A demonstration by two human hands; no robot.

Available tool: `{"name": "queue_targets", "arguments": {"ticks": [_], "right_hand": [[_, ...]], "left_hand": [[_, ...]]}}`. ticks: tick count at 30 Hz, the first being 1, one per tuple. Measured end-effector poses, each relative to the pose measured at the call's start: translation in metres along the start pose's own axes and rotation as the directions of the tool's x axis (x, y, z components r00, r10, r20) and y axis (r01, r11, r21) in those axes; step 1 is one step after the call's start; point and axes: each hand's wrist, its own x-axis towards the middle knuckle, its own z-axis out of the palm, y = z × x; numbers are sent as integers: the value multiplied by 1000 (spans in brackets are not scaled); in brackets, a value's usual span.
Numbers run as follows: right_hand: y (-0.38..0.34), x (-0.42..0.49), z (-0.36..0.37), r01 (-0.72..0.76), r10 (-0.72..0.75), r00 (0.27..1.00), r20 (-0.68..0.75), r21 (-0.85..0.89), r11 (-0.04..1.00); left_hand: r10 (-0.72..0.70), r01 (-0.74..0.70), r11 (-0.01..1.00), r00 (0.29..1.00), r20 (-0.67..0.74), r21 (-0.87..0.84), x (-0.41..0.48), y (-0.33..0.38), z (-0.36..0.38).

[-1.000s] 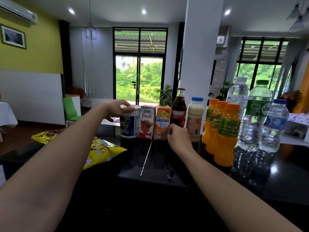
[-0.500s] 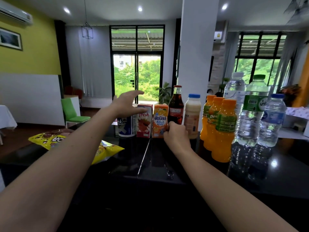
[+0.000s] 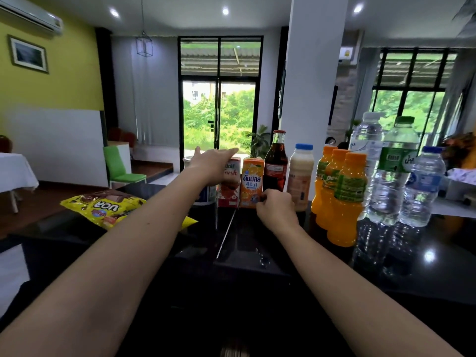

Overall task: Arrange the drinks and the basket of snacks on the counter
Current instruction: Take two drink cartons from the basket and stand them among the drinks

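Here you are squaring up the drinks row on the black counter (image 3: 425, 274). The snack bag (image 3: 108, 208) lies far left, no basket in sight. Your left hand (image 3: 210, 163) hovers spread, empty, over the red carton (image 3: 229, 185); your right hand (image 3: 277, 211) pinches the orange carton (image 3: 252, 184). Next, nudge both cartons flush.

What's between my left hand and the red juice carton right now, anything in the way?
Nothing visible. The left hand is open, right over the red juice carton and covering its top corner.
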Motion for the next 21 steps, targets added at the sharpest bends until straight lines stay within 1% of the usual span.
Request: {"name": "queue_targets", "arguments": {"ticks": [2, 5, 8, 10, 12, 17, 21], "right_hand": [[-2, -8, -7, 24, -23, 999, 49, -8, 1000], [-6, -28, -17, 74, -68, 990, 127, -38, 997], [-11, -45, -27, 95, -81, 982, 168, -76, 993], [-12, -59, -34, 113, -77, 970, 229, -148, 983], [-13, -69, -39, 147, -98, 958, 269, -170, 974], [-28, -99, -58, 218, -151, 921, 358, -152, 964], [-41, -114, -59, 206, -144, 916, 375, -132, 970]], "left_hand": [[6, -7, 999, 1000, -15, -32, -18, 1, -9], [-7, 7, 1000, 1000, -28, -18, -53, 2, -22], [-63, 61, 997, 996, -56, -44, -84, -4, -36], [-86, 83, 996, 995, -54, -45, -106, -5, -45], [-121, 116, 992, 990, -77, -58, -124, -8, -54], [-283, 268, 955, 952, -121, -129, -173, -27, -71], [-450, 433, 890, 884, -129, -142, -206, -49, -61]]}}
